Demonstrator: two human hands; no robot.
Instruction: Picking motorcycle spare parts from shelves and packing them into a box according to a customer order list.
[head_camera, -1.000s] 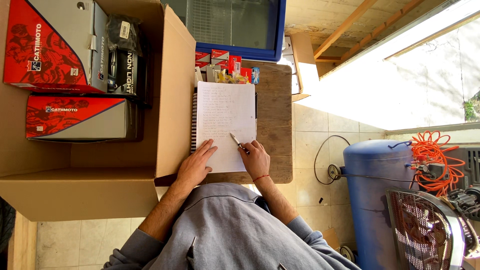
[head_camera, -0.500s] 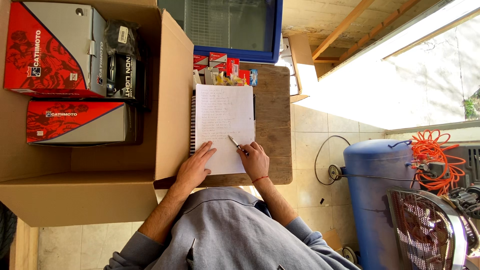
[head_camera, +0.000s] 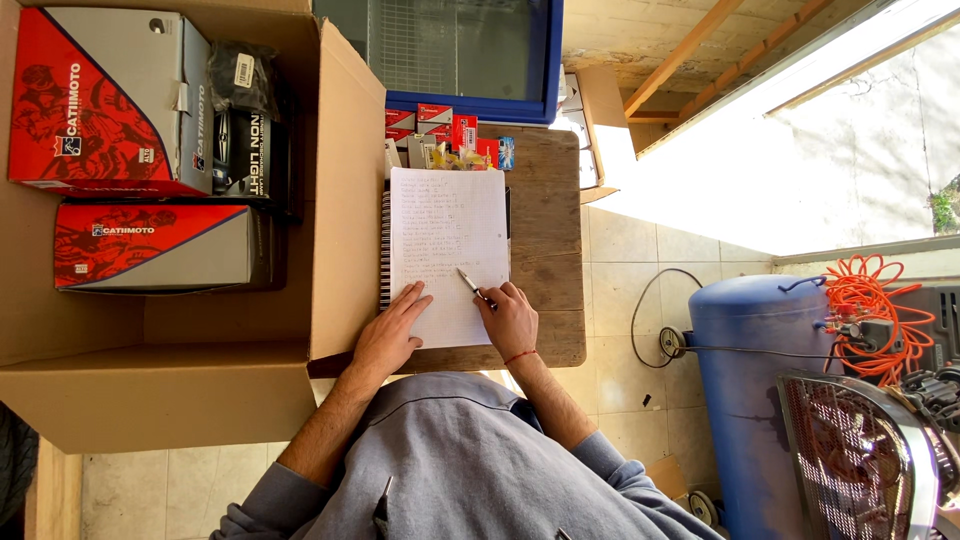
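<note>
A spiral notebook lies open on a small wooden table, its squared page filled with handwritten lines. My left hand rests flat on the page's lower left corner, fingers spread. My right hand holds a pen with its tip on the page below the last written line. A red thread bracelet sits on my right wrist.
A large open cardboard box at left holds red and grey product boxes and black parts. Small red packages line the table's far edge. A blue cabinet stands beyond. A blue tank and orange cable are at right.
</note>
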